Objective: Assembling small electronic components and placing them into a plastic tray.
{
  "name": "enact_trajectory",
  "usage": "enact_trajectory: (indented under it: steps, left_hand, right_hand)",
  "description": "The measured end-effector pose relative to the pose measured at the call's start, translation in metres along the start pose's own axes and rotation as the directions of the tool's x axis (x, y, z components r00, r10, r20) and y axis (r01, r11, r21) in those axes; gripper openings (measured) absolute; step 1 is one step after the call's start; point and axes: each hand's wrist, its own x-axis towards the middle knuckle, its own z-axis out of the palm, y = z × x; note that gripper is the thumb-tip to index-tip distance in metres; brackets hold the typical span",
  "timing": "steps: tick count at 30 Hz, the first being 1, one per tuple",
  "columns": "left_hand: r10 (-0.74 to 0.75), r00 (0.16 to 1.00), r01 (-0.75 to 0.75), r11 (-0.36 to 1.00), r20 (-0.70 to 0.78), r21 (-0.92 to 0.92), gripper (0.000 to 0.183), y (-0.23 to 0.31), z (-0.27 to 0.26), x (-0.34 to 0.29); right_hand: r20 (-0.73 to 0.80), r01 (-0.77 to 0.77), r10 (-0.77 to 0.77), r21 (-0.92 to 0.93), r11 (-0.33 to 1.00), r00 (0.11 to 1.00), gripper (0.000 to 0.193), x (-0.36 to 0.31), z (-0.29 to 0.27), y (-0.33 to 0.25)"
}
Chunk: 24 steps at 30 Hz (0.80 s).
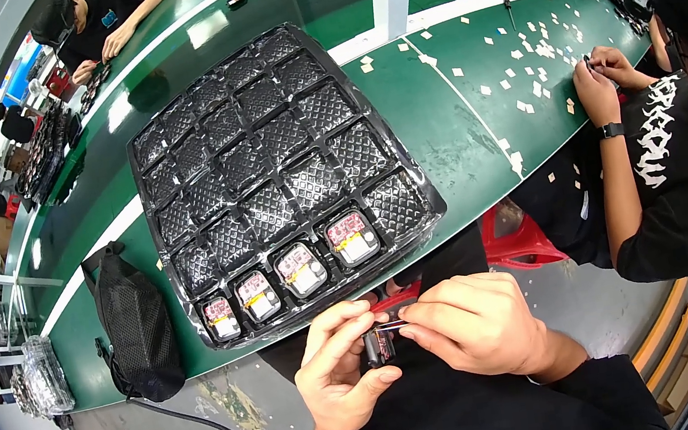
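Gripping: left hand (342, 374) closes around one small black boxy part (377, 347), held below the tray's near edge, above the lap.
Pinching: right hand (474, 324) closes thumb and fingertips on the part's top.
Tray: one black moulded plastic tray (268, 173) with diamond-textured pockets on the green table (437, 123).
Filled pockets: four, front row, each holding one red-and-white module (350, 237).
Bag: one black mesh bag (137, 319), left of tray.
Neighbour: one person's two hands (602, 77) among scattered white chips.

A small dark boxy part (377, 347) with a red edge sat low in the frame, just right of centre, upright between both hands, largely covered by fingers, just below the near edge of the black compartment tray (178, 163).
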Motion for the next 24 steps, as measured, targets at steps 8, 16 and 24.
enact_trajectory:
  steps: [8,16,24]
  left_hand:
    - [0.007,1.0,-0.007,0.999,0.009,0.031,0.064,-0.0006,-0.0011,-0.0014]
    - [0.024,1.0,-0.024,0.997,0.011,0.072,0.063,0.0002,-0.0002,-0.0016]
    - [0.031,0.999,-0.032,0.997,0.014,0.077,0.063,0.0001,0.0005,-0.0012]
  right_hand:
    - [-0.01,0.007,-0.007,-0.003,1.0,1.0,0.02,-0.0019,0.002,0.0004]
    - [-0.007,0.0,0.0,-0.003,1.0,1.0,0.02,-0.0025,0.0016,-0.0003]
    - [-0.02,-0.003,0.003,0.005,1.0,1.0,0.019,-0.0022,0.0008,-0.0017]
